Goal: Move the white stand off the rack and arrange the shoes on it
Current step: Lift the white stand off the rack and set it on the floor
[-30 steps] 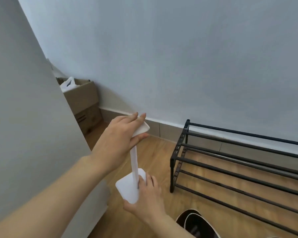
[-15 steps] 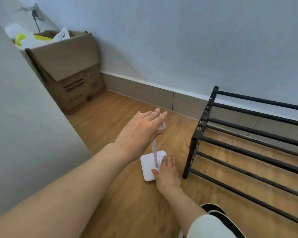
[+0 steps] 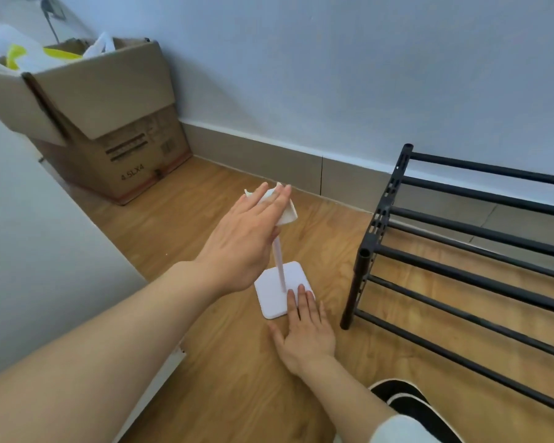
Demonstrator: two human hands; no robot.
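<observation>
A wooden floor (image 3: 224, 372) is bounded by a pale wall, with the black rack (image 3: 461, 251) at right. Beside it the white stand (image 3: 277, 290), square-based and thin-stemmed, is now set down. The left hand (image 3: 243, 241) is flattened, fingers extended, over its top; the right hand (image 3: 304, 334) rests flat on the base, no longer gripping.

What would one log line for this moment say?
white stand: upright on floor beside black rack | left hand: flat over its top | right hand: fingertips on base | rack: no shoes
</observation>
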